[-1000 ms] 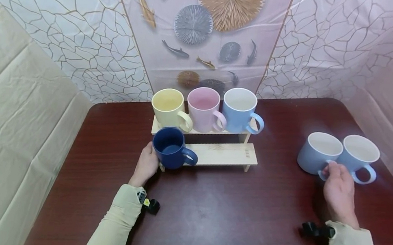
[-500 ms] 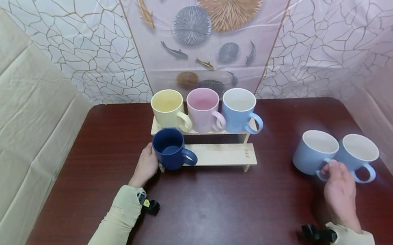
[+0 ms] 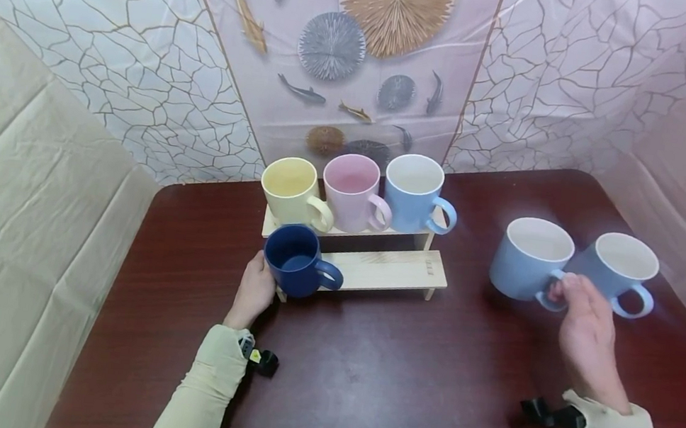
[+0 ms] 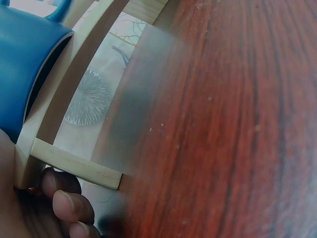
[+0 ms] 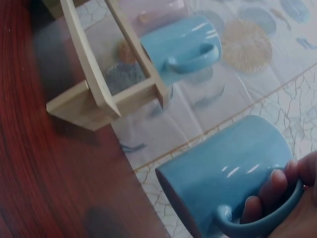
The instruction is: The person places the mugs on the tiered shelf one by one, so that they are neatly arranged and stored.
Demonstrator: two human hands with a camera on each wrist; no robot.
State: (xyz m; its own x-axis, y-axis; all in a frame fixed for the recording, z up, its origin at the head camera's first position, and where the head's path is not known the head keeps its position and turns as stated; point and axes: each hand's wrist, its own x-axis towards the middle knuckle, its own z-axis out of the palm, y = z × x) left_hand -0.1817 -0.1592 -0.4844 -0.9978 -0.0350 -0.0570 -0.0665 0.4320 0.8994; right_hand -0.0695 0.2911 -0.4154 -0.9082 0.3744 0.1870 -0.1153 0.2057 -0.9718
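Observation:
In the head view my right hand [image 3: 588,333] grips the handle of a light blue mug [image 3: 521,268] with a white inside. The right wrist view shows fingers [image 5: 273,187] curled through that handle, and the mug [image 5: 223,173] is off the table. My left hand [image 3: 253,292] is at the left end of a two-tier wooden rack [image 3: 384,270], beside a navy mug [image 3: 294,272] on the lower tier. Up close in the left wrist view, its fingers [image 4: 73,206] curl below the rack's end, by a leg; the thumb is hidden.
Along the upper tier stand a yellow mug [image 3: 287,196], a pink mug [image 3: 348,197] and a light blue mug [image 3: 410,201]. Another light blue mug [image 3: 615,269] is on the dark red table [image 3: 361,380] at the right. Cloth walls [image 3: 16,202] enclose the table.
My right hand has raised the gripped light blue mug and carried it leftward, away from the other mug at the right. The left hand stays at the rack's end.

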